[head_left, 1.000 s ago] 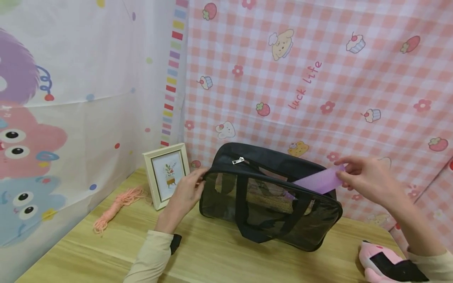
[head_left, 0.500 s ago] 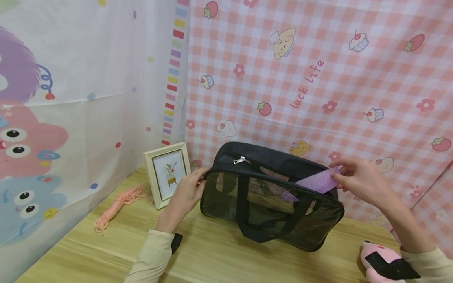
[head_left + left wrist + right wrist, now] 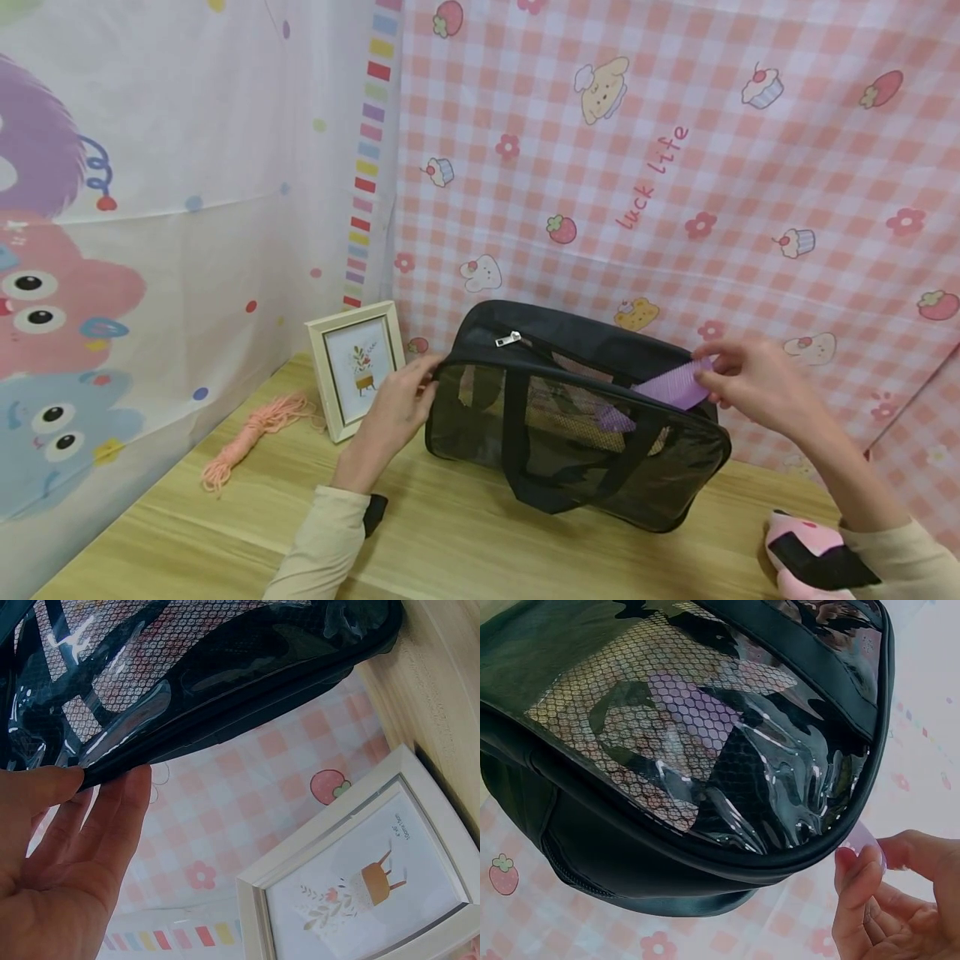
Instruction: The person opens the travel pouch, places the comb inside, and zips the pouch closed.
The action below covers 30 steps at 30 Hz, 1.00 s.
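Note:
A black bag [image 3: 566, 425] with see-through panels stands on the table, its top zipper part open. My left hand [image 3: 397, 408] grips the bag's upper left corner; in the left wrist view the thumb lies on one side of the edge, the fingers on the other. At the opening's right end, my right hand [image 3: 757, 387] pinches the end of a purple comb [image 3: 673, 387]. The comb slants down into the bag, and its lower part shows through the clear front. In the right wrist view only a bit of the comb [image 3: 862, 838] shows outside the bag, at the fingertips.
A cream picture frame [image 3: 356, 371] stands left of the bag, with a bundle of peach cord [image 3: 255, 433] beside it. A pink plush toy [image 3: 797, 533] lies at the right by my sleeve. Printed cloths [image 3: 525, 100] hang behind the table.
My right hand has moved left and slightly down, and the comb has slid deeper into the bag. The left hand keeps its hold on the corner.

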Each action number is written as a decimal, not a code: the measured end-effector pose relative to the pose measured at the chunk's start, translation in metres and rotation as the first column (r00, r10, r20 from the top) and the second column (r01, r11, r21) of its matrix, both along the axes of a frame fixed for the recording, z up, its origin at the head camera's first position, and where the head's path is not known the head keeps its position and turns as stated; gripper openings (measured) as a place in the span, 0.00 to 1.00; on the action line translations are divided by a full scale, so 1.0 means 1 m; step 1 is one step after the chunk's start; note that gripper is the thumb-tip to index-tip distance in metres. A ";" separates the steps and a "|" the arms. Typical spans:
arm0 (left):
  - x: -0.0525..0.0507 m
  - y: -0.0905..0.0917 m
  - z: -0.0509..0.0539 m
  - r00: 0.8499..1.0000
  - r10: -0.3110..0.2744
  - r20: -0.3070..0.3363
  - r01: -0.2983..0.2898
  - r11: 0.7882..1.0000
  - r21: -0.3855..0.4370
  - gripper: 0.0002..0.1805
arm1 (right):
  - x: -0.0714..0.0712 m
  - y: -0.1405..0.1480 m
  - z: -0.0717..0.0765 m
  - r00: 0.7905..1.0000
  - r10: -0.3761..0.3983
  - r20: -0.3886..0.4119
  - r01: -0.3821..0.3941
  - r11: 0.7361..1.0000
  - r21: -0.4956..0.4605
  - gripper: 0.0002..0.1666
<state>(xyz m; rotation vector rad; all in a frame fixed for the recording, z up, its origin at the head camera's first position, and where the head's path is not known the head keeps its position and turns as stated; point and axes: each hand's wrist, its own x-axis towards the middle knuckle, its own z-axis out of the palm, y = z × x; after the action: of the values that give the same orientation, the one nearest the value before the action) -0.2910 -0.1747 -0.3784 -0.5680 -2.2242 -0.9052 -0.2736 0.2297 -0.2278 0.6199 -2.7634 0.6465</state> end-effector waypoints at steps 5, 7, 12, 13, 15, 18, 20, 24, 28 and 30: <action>0.001 0.000 0.000 1.000 0.002 0.006 -0.002 1.000 -0.004 0.21 | -0.004 -0.001 -0.002 1.000 0.015 0.004 -0.015 1.000 0.019 0.16; 0.001 0.000 0.000 1.000 0.005 0.007 -0.005 1.000 -0.006 0.21 | -0.006 -0.002 -0.001 1.000 0.021 0.001 -0.021 0.999 0.040 0.14; 0.002 -0.001 0.001 1.000 0.010 0.009 -0.009 1.000 -0.004 0.21 | -0.012 -0.006 0.002 0.999 0.042 0.011 -0.043 0.996 0.075 0.07; 0.002 -0.001 0.001 1.000 0.009 0.008 -0.009 1.000 -0.003 0.21 | -0.013 -0.007 0.002 0.999 0.048 0.016 -0.049 0.995 0.081 0.07; 0.002 -0.001 0.001 1.000 0.007 0.008 -0.007 1.000 -0.001 0.21 | -0.014 -0.009 0.004 0.998 0.060 0.032 -0.063 0.994 0.090 0.06; 0.002 -0.001 0.001 1.000 0.004 0.007 -0.004 1.000 0.001 0.21 | -0.018 -0.010 0.005 0.995 0.086 0.055 -0.091 0.990 0.105 0.06; 0.002 -0.001 0.001 1.000 0.003 0.010 -0.003 1.000 0.000 0.21 | -0.020 -0.010 0.005 0.992 0.097 0.077 -0.105 0.989 0.103 0.06; 0.001 -0.001 0.001 1.000 0.000 0.009 0.000 1.000 -0.004 0.21 | -0.026 -0.009 0.003 0.985 0.117 0.124 -0.129 0.987 0.093 0.07; 0.001 0.000 0.000 1.000 -0.003 0.012 0.003 1.000 -0.003 0.21 | -0.030 -0.006 0.000 0.977 0.122 0.176 -0.139 0.987 0.084 0.08; 0.001 0.000 0.000 1.000 0.001 0.014 -0.001 1.000 -0.003 0.21 | -0.032 -0.005 -0.001 0.973 0.119 0.197 -0.137 0.987 0.079 0.08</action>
<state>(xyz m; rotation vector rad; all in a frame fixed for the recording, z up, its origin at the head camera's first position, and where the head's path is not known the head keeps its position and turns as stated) -0.2903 -0.1746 -0.3786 -0.5641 -2.2389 -0.9081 -0.3059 0.2245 -0.2291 0.8008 -2.9654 0.6399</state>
